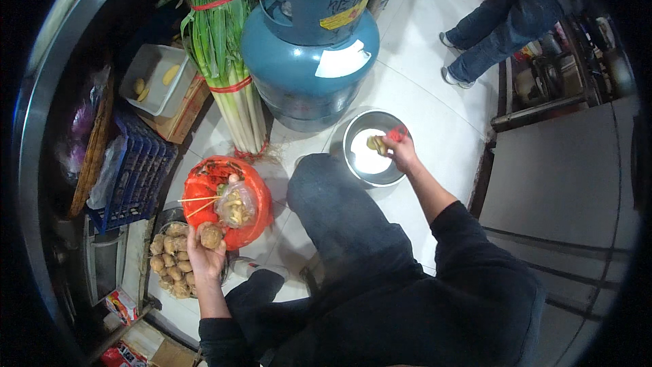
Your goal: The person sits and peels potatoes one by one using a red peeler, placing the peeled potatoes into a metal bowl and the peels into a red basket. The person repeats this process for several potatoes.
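My left hand [206, 255] holds a round unpeeled potato [211, 236] in its fingers, over the near edge of a red plastic bag lining a round bin [262, 188]. In the bin lie a clear plastic bag of yellowish scraps [236, 207] and a pair of wooden chopsticks [199, 199]. Beside that hand, several brown potatoes [173, 260] fill a container. Over a round steel pot [351, 163], my right hand [403, 154] grips a small red and yellowish-brown object [378, 145]; its kind is unclear. The pot's inside looks bright white; whether that is contents or glare I cannot tell.
A blue gas cylinder [310, 61] stands ahead, beside tied leeks [224, 51]. Farther left are a white plastic tub [153, 69] with peeled pieces and a blue crate [140, 168]. Another person's legs [504, 25] are at upper right, near a cabinet [550, 163].
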The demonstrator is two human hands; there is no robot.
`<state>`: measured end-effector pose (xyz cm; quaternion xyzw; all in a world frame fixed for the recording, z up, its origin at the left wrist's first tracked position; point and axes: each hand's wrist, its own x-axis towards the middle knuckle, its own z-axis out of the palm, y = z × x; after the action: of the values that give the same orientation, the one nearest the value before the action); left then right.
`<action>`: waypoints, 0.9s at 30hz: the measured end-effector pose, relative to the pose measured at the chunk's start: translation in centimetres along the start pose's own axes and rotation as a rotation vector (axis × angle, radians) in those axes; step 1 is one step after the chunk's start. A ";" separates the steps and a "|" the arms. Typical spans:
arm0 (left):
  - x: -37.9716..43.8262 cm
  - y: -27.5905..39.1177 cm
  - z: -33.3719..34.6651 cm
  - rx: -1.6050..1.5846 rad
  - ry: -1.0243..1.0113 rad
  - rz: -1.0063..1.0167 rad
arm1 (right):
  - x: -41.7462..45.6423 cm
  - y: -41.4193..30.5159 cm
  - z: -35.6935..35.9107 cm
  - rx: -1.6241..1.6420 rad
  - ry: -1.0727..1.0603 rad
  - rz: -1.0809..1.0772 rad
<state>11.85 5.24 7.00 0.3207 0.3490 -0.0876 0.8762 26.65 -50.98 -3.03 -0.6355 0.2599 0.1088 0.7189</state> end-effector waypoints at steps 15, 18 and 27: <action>-4.1 0.7 0.6 -0.181 -0.174 0.193 | -8.2 -15.2 17.8 -0.356 -0.489 -0.553; -5.2 0.7 1.3 -0.113 -0.244 0.222 | -14.9 -15.7 28.0 -0.321 -0.963 -0.479; -5.2 1.5 2.5 -0.161 -0.050 0.151 | -18.9 -7.1 41.5 -0.422 -1.341 -0.239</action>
<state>9.93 4.54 12.62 0.2725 0.3077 -0.0011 0.9116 23.98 -8.58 15.11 -0.5814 -0.3363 0.4446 0.5927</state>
